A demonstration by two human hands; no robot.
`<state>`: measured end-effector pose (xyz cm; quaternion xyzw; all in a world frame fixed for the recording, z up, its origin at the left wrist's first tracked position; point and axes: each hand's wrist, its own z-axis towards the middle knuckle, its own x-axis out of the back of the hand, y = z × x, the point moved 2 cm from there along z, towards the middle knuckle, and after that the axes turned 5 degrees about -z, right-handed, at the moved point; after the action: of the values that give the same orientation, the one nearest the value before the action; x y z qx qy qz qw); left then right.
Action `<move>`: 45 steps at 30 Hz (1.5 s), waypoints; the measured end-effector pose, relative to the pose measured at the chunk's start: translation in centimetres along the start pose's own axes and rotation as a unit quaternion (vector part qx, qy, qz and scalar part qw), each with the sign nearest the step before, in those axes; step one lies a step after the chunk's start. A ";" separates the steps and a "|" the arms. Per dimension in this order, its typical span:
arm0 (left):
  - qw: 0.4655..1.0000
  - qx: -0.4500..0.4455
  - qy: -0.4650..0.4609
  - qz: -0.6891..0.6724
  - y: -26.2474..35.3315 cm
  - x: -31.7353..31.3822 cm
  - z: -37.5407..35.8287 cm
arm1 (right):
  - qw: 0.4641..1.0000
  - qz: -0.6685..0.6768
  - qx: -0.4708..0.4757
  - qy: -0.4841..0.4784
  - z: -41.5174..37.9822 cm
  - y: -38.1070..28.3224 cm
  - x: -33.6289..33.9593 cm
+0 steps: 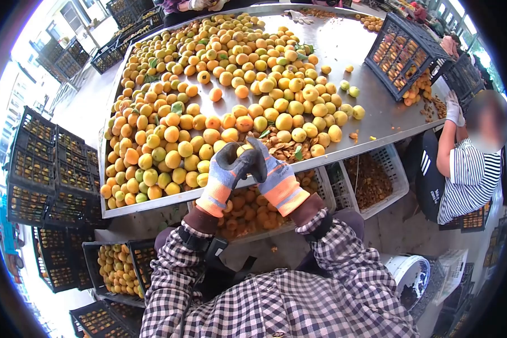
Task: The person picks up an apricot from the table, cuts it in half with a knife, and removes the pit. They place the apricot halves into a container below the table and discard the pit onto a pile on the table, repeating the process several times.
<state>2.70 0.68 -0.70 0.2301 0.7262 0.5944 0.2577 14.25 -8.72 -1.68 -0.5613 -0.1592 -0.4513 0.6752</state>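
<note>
Both hands wear grey-and-orange work gloves with dark fingers and meet over the near edge of the metal table (343, 147). My left hand (222, 174) is curled closed at an apricot (243, 149) that shows between the two hands. Against its far side press the bent fingers of my right hand (268, 172); the fingertips are partly hidden. A broad heap of yellow-orange apricots (284, 107) spreads over the table beyond them. Right beside my right hand lies a small pile of brown pits and scraps (284, 147). Below the hands, a crate of split apricot pieces (253, 211) stands under the table edge.
A white crate (403, 180) of brown pits sits right of my knees. Black crates of apricots (118, 270) stand at the left. A tilted black crate (400, 56) rests on the table's right end, near a seated person (467, 174) in gloves. A white bucket (408, 276) stands lower right.
</note>
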 end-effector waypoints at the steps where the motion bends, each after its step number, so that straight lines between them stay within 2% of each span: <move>1: 0.999 -0.050 -0.006 0.002 0.0 0.0 0.0 | 1.000 0.001 0.001 -0.002 0.1 0.0 0.0; 2: 0.995 -0.100 -0.013 0.004 0.0 -0.1 -0.1 | 0.999 0.035 0.006 -0.006 0.2 0.0 0.1; 3: 0.995 -0.100 -0.012 0.004 0.1 -0.1 -0.2 | 0.997 0.070 0.011 -0.010 0.4 -0.1 0.2; 5: 0.988 -0.156 -0.009 -0.015 0.5 -0.2 -0.6 | 0.995 0.100 0.026 -0.007 0.5 -0.7 0.7; 7: 0.988 -0.150 -0.021 -0.034 0.6 -0.2 -0.6 | 0.991 0.129 0.040 -0.004 0.6 -1.1 1.3; 10: 0.987 -0.145 -0.030 -0.057 0.6 -0.1 -0.9 | 0.987 0.148 -0.010 -0.055 0.6 -1.2 1.3; 12: 0.987 -0.145 -0.031 -0.059 0.3 -0.2 -1.0 | 0.984 0.171 0.040 -0.006 0.5 -1.1 1.2; 15: 0.984 -0.159 -0.041 -0.073 -0.3 -0.1 -1.0 | 0.979 0.191 0.063 0.017 0.4 -1.2 1.5; 16: 0.989 -0.133 -0.041 -0.059 -0.5 0.2 -1.1 | 0.979 0.191 0.063 0.017 0.4 -1.1 1.5; 18: 0.993 -0.105 -0.043 -0.044 -0.1 0.3 -1.3 | 0.919 0.395 0.017 0.008 0.7 -0.6 1.3; 19: 0.989 -0.113 -0.067 -0.067 1.0 0.0 -1.6 | 0.908 0.419 -0.011 -0.013 1.0 -0.5 1.7; 20: 0.984 -0.120 -0.092 -0.090 2.1 -0.2 -1.8 | 0.866 0.497 -0.053 -0.032 1.1 0.1 2.2; 22: 0.984 -0.127 -0.093 -0.083 2.9 -0.6 -1.8 | 0.902 0.417 -0.112 -0.001 1.5 0.9 2.8; 24: 0.987 -0.092 -0.075 -0.108 3.1 -0.4 -1.5 | 0.868 0.473 -0.151 0.005 1.7 1.9 3.0; 26: 0.989 -0.088 -0.069 -0.092 3.1 0.3 -1.1 | 0.890 0.440 -0.105 -0.051 1.3 0.7 4.7; 27: 0.989 -0.094 -0.067 -0.094 2.8 0.7 -0.9 | 0.903 0.396 -0.089 -0.141 0.9 1.5 4.5; 28: 0.988 -0.100 -0.066 -0.097 2.7 0.9 -0.8 | 0.894 0.389 -0.057 -0.216 0.8 0.6 5.5; 30: 0.990 -0.092 -0.052 -0.093 2.6 1.3 -0.6 | 0.938 0.235 -0.006 -0.253 0.6 -0.1 7.1; 32: 0.991 -0.095 -0.085 -0.048 2.3 1.3 -0.5 | 0.928 0.301 -0.082 -0.206 1.0 0.5 6.8; 33: 0.991 -0.071 -0.101 -0.048 2.7 0.8 -0.8 | 0.943 0.322 -0.018 -0.080 1.3 0.6 6.6; 34: 0.991 -0.059 -0.089 -0.077 1.9 0.3 -0.6 | 0.933 0.348 -0.075 -0.051 1.7 1.1 6.6; 37: 0.988 0.032 -0.119 -0.090 0.9 -0.5 -0.9 | 0.807 0.552 -0.121 0.172 2.4 1.2 6.1; 38: 0.988 0.036 -0.121 -0.091 0.7 -1.0 -1.0 | 0.774 0.595 -0.099 0.195 2.5 1.2 6.2; 40: 0.992 -0.035 -0.117 -0.016 0.8 -2.1 -1.3 | 0.731 0.641 -0.049 0.230 3.0 -0.2 7.2; 42: 0.992 -0.009 -0.123 -0.034 0.0 -2.4 -1.3 | 0.722 0.643 -0.044 0.251 3.3 -0.9 7.4; 45: 0.982 -0.110 -0.145 0.049 -0.7 -2.6 -1.0 | 0.708 0.651 -0.018 0.272 3.5 -1.3 7.5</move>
<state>4.01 -1.79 -0.95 0.3191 0.5990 0.6430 0.3548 18.35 -8.75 5.66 -0.3906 0.4442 -0.0351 0.8055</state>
